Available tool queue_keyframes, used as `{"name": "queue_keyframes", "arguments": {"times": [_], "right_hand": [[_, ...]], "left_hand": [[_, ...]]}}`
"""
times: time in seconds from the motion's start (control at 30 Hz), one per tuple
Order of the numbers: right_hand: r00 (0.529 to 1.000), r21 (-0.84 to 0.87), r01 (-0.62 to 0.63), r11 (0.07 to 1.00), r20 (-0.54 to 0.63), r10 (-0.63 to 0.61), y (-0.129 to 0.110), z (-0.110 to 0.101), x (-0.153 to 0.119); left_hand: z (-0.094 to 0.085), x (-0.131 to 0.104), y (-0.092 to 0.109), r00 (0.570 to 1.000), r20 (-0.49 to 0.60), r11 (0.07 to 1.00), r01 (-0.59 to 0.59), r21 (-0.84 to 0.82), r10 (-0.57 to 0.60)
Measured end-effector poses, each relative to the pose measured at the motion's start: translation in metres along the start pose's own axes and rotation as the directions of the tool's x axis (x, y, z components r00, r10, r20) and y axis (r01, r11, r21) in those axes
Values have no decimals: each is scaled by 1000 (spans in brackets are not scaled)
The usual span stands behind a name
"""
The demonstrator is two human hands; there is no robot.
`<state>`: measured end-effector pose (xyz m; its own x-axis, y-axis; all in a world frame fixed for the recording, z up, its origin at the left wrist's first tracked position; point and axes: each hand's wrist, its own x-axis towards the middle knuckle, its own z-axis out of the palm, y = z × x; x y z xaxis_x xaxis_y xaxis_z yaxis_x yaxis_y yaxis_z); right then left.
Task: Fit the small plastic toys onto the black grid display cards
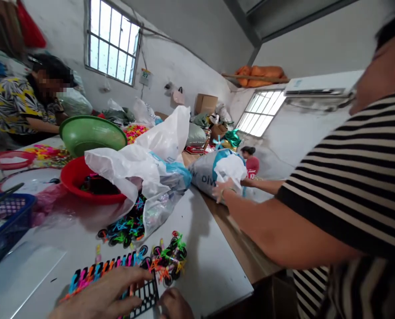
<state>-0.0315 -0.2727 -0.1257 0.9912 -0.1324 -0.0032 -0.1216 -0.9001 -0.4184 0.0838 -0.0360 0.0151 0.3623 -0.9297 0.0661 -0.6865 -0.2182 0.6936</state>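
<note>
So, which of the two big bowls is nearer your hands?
The red bowl, holding dark pieces, with white plastic over its rim; the green bowl sits farther back, tilted.

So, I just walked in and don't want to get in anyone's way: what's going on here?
The left hand reaches over a black rack lined with small colourful pieces, with the right hand beside it; their grip is unclear. Small toy bikes lie just beyond. On the right, someone in a striped top handles a bulky sack. Further left, another person leans near a green basin.
</note>
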Motion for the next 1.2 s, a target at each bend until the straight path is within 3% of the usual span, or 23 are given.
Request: {"name": "queue_keyframes", "arguments": {"times": [0.1, 0.3, 0.4, 0.5, 0.6, 0.7, 0.8, 0.97, 1.07, 1.13, 1.2], "right_hand": [[996, 44, -78, 996, -32, 80, 5, -9, -7], [979, 89, 32, 996, -203, -14, 16, -43, -29], [968, 64, 28, 998, -249, -11, 17, -61, -24], [954, 21, 18, 1000, -300, -11, 15, -75, -3], [943, -19, 10, 1000, -331, -16, 5, -83, 30], [948, -67, 40, 997, -313, -59, -9, -86, 68], [969, -139, 98, 986, -211, -126, -17, -85, 103], [979, -232, 205, 951, 31, -203, -13, -91, 135], [968, -303, 247, 920, 29, -250, -18, -103, 132], [956, -356, 267, 896, -21, -293, -17, -109, 123], [943, -395, 233, 888, -132, -306, -5, -108, 117]], "left_hand": [[1, -4, 3, 1000, -28, 1000, 2, 30, -1], [-13, -23, 9, 996, -87, 996, 23, 82, -16], [-15, -36, 1, 977, -199, 989, 97, 109, -74], [-1, -43, -9, 916, -375, 970, 205, 130, -143], [28, -35, -6, 881, -471, 963, 159, 218, -39], [61, -22, 7, 901, -422, 911, 93, 402, 95], [84, -16, 14, 944, -321, 845, 109, 524, 77], [83, -25, 8, 977, -213, 821, 99, 562, 28], [83, -29, -4, 969, -245, 810, 120, 575, 30], [93, -24, -21, 969, -244, 796, 118, 594, 38], [107, -10, -45, 983, -172, 775, 58, 630, 67]]}}
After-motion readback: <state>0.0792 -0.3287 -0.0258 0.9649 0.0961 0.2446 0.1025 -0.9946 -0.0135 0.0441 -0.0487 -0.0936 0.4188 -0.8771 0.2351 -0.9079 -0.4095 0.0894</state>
